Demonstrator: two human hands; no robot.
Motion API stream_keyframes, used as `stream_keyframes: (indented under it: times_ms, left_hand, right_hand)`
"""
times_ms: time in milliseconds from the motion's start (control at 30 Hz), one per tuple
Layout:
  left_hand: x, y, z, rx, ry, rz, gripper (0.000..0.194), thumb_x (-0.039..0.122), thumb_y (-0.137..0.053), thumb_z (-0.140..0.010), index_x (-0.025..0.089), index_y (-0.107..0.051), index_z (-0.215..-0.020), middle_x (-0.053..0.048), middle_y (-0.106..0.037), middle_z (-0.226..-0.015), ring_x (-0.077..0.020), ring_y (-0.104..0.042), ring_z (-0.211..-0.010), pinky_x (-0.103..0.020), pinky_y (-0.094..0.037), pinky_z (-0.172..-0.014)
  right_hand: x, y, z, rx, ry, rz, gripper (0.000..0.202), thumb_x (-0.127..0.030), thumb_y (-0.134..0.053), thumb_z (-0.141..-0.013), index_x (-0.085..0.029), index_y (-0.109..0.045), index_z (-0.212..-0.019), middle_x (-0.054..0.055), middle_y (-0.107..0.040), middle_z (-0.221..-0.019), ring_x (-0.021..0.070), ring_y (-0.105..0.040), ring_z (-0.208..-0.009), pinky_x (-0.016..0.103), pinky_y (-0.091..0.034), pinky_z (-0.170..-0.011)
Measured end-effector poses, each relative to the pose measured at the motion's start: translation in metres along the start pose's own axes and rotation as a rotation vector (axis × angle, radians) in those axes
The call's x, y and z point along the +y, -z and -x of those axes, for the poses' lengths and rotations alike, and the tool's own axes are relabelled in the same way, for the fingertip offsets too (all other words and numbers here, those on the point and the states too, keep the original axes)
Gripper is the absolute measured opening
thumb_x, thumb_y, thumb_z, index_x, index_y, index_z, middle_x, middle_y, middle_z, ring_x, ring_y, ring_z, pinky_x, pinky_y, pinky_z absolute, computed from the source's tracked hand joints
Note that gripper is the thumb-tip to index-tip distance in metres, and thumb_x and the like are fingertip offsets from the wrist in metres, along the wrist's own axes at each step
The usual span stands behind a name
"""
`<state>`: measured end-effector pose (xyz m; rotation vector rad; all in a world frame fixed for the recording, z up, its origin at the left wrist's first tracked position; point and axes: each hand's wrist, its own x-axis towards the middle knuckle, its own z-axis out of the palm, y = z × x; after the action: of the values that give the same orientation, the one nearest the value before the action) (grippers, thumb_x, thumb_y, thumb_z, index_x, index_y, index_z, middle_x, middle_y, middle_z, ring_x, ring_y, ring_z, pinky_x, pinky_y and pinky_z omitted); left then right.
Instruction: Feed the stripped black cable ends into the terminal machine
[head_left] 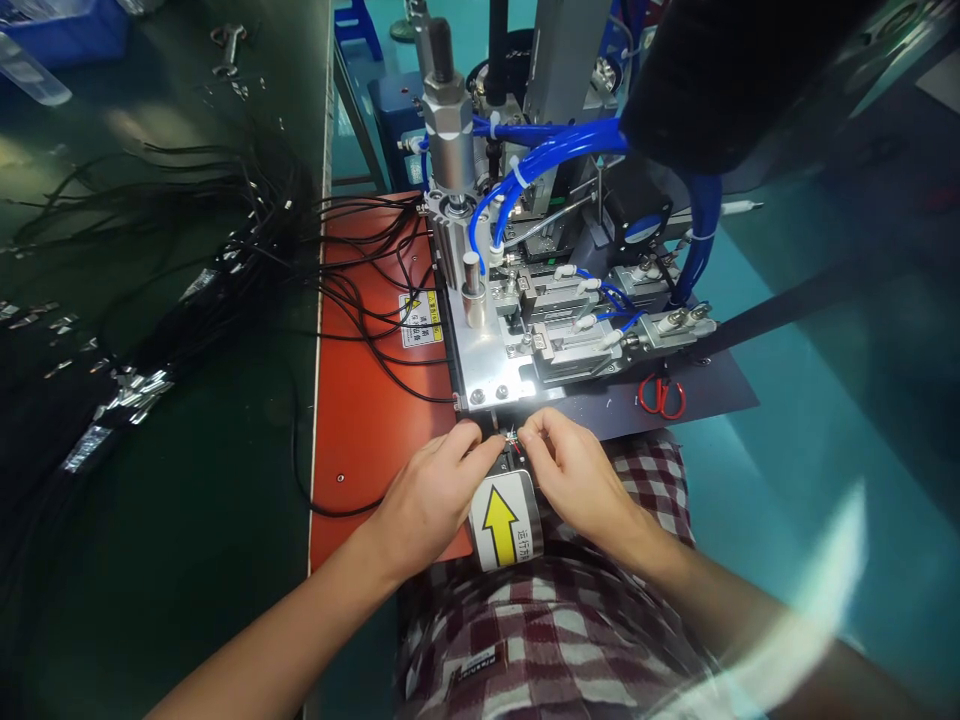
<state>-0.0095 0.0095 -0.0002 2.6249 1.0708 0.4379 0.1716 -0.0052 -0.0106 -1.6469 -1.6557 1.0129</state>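
My left hand [427, 495] is closed in a pinch on a black cable [341, 514], which runs in from the left and passes under the palm. Close beside it, my right hand [574, 475] pinches at the cable's thin coloured wire ends [513, 437]; the fingers partly cover them. Both sets of fingertips meet at the front of the machine [487, 365], over a small dark fixture [511, 460]. Just below lies a white plate with a yellow arrow [501, 523]. Several more black cables [382, 345] enter the machine's left side.
An orange-red board [352, 420] carries a warning label [421, 318]. Bundled black cables [247, 225] cover the dark table at left, near a blue bin [75, 40]. Red-handled scissors [661, 397] lie on the grey plate at right. Blue air hoses [555, 150] arch over the machine.
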Motion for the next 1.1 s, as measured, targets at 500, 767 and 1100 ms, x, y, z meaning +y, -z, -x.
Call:
stream_keyframes:
  times_ms: [500,767,1100]
  left_hand:
    - [0.0001,0.0001,0.0000,0.018,-0.014,0.020,0.030,0.010,-0.038,-0.090,0.007,-0.060,-0.111,-0.009,-0.057,-0.086,-0.0177,-0.059,-0.071,-0.029,-0.054,-0.062]
    - [-0.0004,-0.0009,0.0004,0.032,-0.021,0.008,0.030,0.012,-0.038,-0.092,0.008,-0.061,-0.111,-0.009,-0.057,-0.085,-0.0170,-0.058,-0.069,-0.027,-0.054,-0.060]
    - [0.0004,0.0013,0.0001,0.020,-0.017,0.007,0.029,0.012,-0.039,-0.091,0.007,-0.061,-0.110,-0.009,-0.057,-0.084,-0.0175,-0.059,-0.069,-0.028,-0.054,-0.060]
  right_hand:
    - [-0.0011,-0.0073,0.0020,0.013,-0.132,-0.139,0.024,-0.029,-0.044,-0.093,-0.023,-0.042,-0.069,-0.003,-0.048,-0.060,0.0157,-0.045,-0.056,0.028,-0.033,-0.055]
    - [0.0018,-0.0067,0.0033,0.053,-0.039,-0.054,0.021,-0.027,-0.043,-0.093,-0.022,-0.043,-0.073,-0.001,-0.052,-0.068,0.0164,-0.047,-0.063,0.029,-0.034,-0.059]
    - [0.0083,-0.0087,0.0055,0.065,0.050,-0.064,0.016,-0.024,-0.043,-0.093,-0.021,-0.046,-0.078,0.000,-0.053,-0.072,0.0165,-0.049,-0.065,0.029,-0.036,-0.062]
